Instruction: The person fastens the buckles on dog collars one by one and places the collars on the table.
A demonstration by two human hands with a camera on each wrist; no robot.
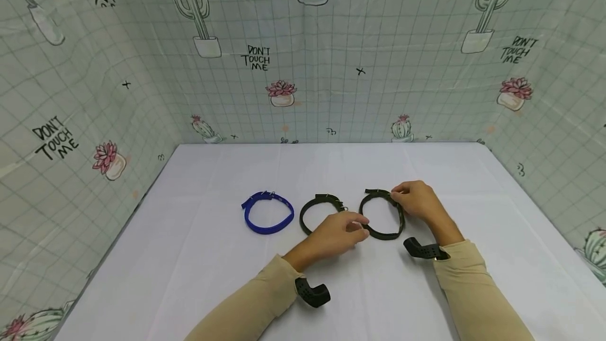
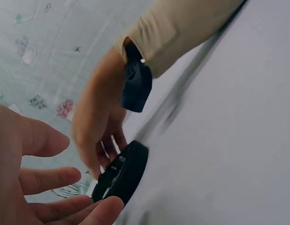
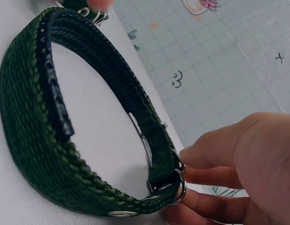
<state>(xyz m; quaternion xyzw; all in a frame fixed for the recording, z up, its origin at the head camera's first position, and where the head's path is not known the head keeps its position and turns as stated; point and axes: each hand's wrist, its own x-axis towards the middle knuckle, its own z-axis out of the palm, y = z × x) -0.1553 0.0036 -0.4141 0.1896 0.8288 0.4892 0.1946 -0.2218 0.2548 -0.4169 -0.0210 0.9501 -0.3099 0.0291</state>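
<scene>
Three buckled collars lie in a row on the white table: a blue collar point(image 1: 269, 229) at left, a dark green collar point(image 1: 310, 203) in the middle and another dark green collar point(image 1: 403, 220) at right. My right hand point(image 1: 418, 201) pinches the right green collar point(image 3: 23, 112) at its metal buckle and ring point(image 3: 178, 187). My left hand point(image 1: 338, 234) covers part of the middle collar. Its fingers are spread and loosely bent, with the tips close to the right collar's left side; whether they touch it I cannot tell. The left wrist view shows the left hand point(image 2: 37, 173) holding nothing.
A white cloth covers the table point(image 1: 213, 278). Behind and at both sides hangs a grid-patterned curtain point(image 1: 331, 41) printed with cacti. Each wrist wears a black device, one on the left wrist point(image 1: 312, 293) and one on the right wrist point(image 1: 426, 250).
</scene>
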